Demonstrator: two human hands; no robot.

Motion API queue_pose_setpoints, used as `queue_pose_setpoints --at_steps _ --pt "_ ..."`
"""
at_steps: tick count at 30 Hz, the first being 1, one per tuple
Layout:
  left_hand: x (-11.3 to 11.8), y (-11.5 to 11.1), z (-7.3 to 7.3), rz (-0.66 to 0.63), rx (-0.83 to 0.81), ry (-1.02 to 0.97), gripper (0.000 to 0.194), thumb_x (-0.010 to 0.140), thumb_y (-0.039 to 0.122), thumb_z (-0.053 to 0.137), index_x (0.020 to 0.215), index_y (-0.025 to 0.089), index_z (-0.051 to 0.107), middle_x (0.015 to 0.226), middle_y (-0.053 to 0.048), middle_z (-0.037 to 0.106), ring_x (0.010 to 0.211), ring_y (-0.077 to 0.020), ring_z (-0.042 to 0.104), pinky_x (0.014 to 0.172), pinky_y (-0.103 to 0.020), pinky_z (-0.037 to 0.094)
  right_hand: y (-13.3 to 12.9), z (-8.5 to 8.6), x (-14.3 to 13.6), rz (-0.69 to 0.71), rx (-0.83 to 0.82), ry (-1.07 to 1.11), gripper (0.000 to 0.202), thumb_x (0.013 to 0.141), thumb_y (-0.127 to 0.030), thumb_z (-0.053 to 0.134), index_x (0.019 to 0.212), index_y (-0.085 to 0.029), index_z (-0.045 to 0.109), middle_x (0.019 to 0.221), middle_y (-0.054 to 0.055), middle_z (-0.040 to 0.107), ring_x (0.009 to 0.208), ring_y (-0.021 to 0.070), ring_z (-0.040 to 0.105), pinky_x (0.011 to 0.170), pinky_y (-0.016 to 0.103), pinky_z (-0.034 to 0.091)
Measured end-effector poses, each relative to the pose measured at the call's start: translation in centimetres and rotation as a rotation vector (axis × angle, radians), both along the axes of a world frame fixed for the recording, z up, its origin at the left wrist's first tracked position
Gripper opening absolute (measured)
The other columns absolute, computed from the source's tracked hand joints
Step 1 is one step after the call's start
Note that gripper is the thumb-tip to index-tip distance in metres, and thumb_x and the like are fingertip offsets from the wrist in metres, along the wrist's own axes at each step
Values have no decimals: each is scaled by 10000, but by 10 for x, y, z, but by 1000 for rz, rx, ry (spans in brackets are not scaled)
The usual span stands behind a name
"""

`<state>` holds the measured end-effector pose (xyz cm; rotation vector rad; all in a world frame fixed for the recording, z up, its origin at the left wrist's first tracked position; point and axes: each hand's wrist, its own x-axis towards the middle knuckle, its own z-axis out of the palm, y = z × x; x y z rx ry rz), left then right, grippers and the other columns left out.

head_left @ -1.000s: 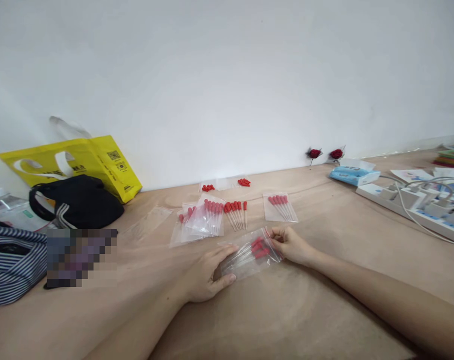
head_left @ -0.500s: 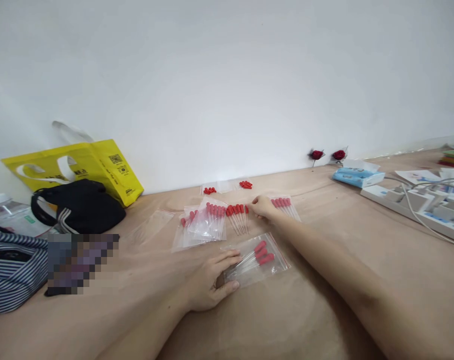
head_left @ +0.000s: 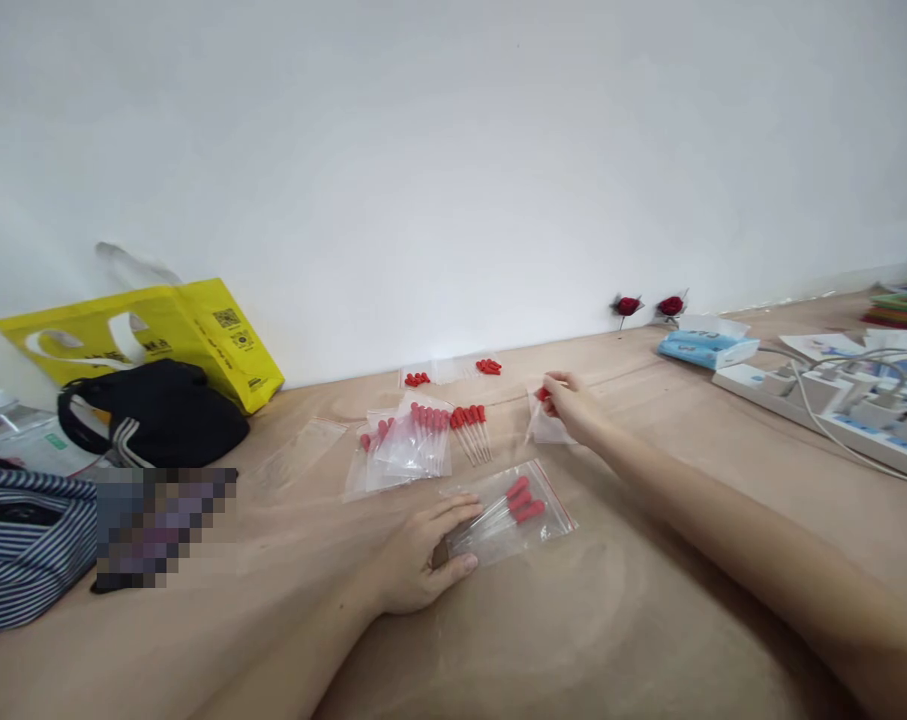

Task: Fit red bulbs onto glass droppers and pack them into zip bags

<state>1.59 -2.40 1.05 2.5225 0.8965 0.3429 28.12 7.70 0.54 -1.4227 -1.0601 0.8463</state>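
Note:
My left hand (head_left: pixel 427 555) lies with its fingers apart at the left edge of a clear zip bag (head_left: pixel 554 525). Inside that bag are 3 droppers (head_left: pixel 526 497) with red rubber bulbs and thin clear tubes. Farther off, my right hand (head_left: pixel 573 405) pinches a dropper (head_left: pixel 544 394) by its red bulb, over another clear zip bag (head_left: pixel 549 430). The droppers seen in that bag earlier are now hidden by my hand. To its left, several loose droppers (head_left: pixel 472 430) lie side by side. Next to them, overlapping zip bags (head_left: pixel 404 455) hold more red-bulbed droppers.
Red bulbs (head_left: pixel 417 379) and more red bulbs (head_left: pixel 488 367) lie on clear bags by the wall. At left stand a yellow bag (head_left: pixel 235 350), a black pouch (head_left: pixel 172 410) and a striped bag (head_left: pixel 25 550). At right are red flowers (head_left: pixel 627 305), a tissue pack (head_left: pixel 704 348) and a power strip (head_left: pixel 768 390).
My right hand has moved right, away from the loose row, with a dropper taken from the row's right end. My left hand stays at the near bag.

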Motion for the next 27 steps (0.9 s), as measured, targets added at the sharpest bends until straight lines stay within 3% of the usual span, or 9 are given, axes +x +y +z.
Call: queue_pose_setpoints --at_steps 4,7,15,23,27 --pt "0 0 1 18 2 27 462 796 315 499 1242 232 411 1314 -56 423 1216 -244 358 993 -436 313 -44 -12 28 -69 177 204 303 716 -463 483 856 -201 423 609 -50 501 413 57 415 408 179 338" --pt "0 0 1 16 3 30 464 798 308 496 1248 241 403 1319 -56 417 1213 -251 362 993 -443 310 -61 -23 31 -67 152 312 304 683 -460 531 810 -206 426 636 -40 520 425 60 431 407 184 336" --pt "0 -1 1 27 -27 36 466 791 304 506 1242 235 413 1318 -59 415 1219 -260 351 1001 -445 302 -71 -29 4 26 80 456 285 667 -428 564 771 -212 409 656 -23 533 459 79 470 429 206 372" --pt "0 -1 0 24 -13 31 451 796 310 500 1235 241 420 1323 -53 409 1213 -251 361 994 -438 311 -80 -27 9 19 36 473 223 694 -359 561 782 -203 428 595 -45 532 425 70 473 401 191 365" --pt "0 -1 0 31 -4 38 455 795 314 502 1237 241 419 1320 -53 413 1216 -253 357 991 -437 313 -85 -27 5 78 14 548 183 708 -309 569 761 -195 436 595 -32 559 428 66 492 404 181 374"
